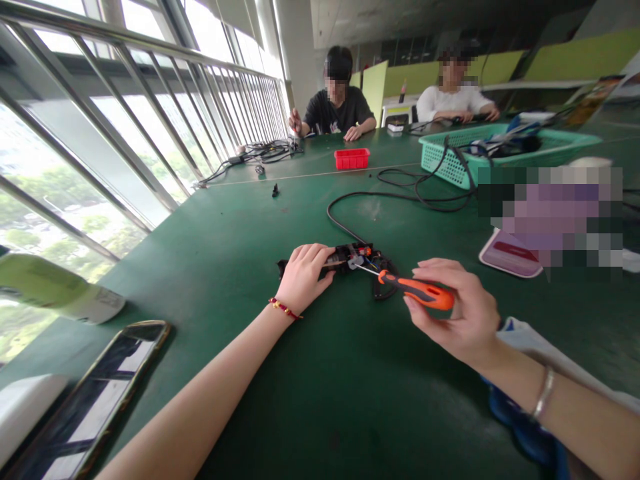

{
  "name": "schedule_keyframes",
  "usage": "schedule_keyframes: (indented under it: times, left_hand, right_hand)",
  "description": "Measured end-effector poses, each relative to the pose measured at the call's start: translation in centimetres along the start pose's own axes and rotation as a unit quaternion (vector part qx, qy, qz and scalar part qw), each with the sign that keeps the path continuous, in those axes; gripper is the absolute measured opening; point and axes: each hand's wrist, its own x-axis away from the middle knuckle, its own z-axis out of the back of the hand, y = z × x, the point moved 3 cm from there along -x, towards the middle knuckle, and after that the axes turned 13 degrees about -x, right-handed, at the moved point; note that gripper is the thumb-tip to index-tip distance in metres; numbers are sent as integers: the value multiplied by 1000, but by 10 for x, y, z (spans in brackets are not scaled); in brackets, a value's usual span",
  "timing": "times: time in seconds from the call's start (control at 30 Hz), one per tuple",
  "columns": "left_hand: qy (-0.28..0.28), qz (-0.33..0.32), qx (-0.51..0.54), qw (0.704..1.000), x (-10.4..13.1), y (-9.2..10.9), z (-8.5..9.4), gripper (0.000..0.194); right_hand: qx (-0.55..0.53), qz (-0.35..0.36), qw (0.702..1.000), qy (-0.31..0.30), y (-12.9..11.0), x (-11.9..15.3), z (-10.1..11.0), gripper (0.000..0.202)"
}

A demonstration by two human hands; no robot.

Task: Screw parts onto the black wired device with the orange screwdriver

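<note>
An opened black corded device (379, 288) lies on the green table, its inner parts and coloured wires exposed. My left hand (306, 273) is closed over its left part, pressing it to the tabletop and hiding much of that end. In my right hand (463, 310), thumb and fingers grip an orange and black screwdriver (425, 292) by its handle. The screwdriver's thin shaft slants left, its tip at a small grey metal piece (356, 262) inside the device. Whether the tip sits in a screw is too small to tell.
A black cable (345, 196) curves toward a teal basket (445, 163) of tools and cords. Beyond stands a red tray (352, 159). Phones lie left (107, 407) and right (510, 253); a green bottle (55, 287) is at left. Two people sit across the table; metal railing (150, 60) runs alongside.
</note>
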Motion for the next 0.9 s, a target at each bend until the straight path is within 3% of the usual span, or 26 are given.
schedule_keyframes:
  times: [0.13,0.33,0.57,0.77,0.9]
  left_hand:
    - [3,-2,-1,1000,0,0,0,33]
    - [3,-2,1,1000,0,0,0,32]
    - [5,0,4,1000,1,-1,0,32]
    - [5,-2,-1,1000,0,-1,0,32]
    - [4,-2,-1,1000,0,0,0,33]
  right_hand:
    - [30,28,999,-36,-5,-4,-2,30]
    - [-22,-19,999,28,4,3,1,48]
    - [37,31,998,-41,-6,-7,-3,28]
    - [-8,-22,1000,17,3,1,0,45]
    - [5,6,1000,2,-1,-2,0,42]
